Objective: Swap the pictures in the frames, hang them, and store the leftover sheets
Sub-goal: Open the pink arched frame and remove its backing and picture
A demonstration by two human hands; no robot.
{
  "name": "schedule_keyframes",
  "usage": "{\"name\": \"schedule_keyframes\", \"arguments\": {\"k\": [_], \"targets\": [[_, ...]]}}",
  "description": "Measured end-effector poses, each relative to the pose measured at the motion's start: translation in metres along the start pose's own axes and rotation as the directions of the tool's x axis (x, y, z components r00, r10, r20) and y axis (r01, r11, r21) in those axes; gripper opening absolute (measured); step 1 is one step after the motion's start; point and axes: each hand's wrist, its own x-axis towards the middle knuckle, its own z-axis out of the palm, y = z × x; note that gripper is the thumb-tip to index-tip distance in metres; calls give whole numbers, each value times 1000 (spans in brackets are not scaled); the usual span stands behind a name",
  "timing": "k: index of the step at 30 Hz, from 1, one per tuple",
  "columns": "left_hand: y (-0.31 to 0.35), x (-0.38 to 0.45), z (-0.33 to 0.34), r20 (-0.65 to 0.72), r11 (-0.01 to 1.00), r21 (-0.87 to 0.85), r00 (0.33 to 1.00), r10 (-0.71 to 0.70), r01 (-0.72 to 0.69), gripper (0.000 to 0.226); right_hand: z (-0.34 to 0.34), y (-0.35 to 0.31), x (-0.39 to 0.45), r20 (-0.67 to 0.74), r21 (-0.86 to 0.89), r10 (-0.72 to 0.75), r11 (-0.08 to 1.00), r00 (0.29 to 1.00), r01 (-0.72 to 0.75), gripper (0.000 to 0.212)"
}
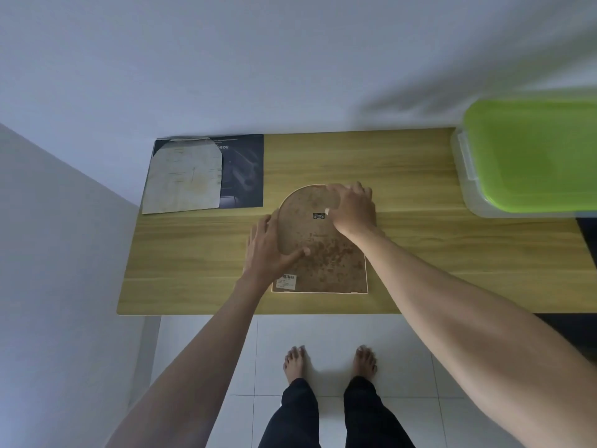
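Brown, mottled fibreboard backs the arched picture frame, which lies face down near the middle of the wooden table, close to its near edge. A thin pale rim shows round the backing, a small metal hanger sits near the rounded top, and a barcode label is stuck at the near left corner. Its long axis runs from the near edge toward the wall, arch pointing away from the person, tilted a little leftward.

The left hand rests on the frame's left edge, fingers straight, thumb spread onto the backing. The right hand covers the upper right of the arch, fingers curled; its grip on anything I cannot tell.

At the far left lie a pale arched sheet over a dark printed sheet. A green-lidded plastic box stands far right.
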Motion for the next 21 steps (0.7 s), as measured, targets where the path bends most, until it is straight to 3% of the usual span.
{"name": "schedule_keyframes", "arguments": {"k": [3,7,21], "targets": [[-9,-8,5,117,980,117,982,149,-162,154,5,-13,12,65,-87,-67,994,996,72,57],[-23,-17,15,191,933,187,943,273,-308,171,11,-16,20,118,-202,-43,977,992,67,58],[-24,-19,21,150,941,209,960,238,-266,172,2,-23,43,180,-301,-92,943,979,144,60]]}}
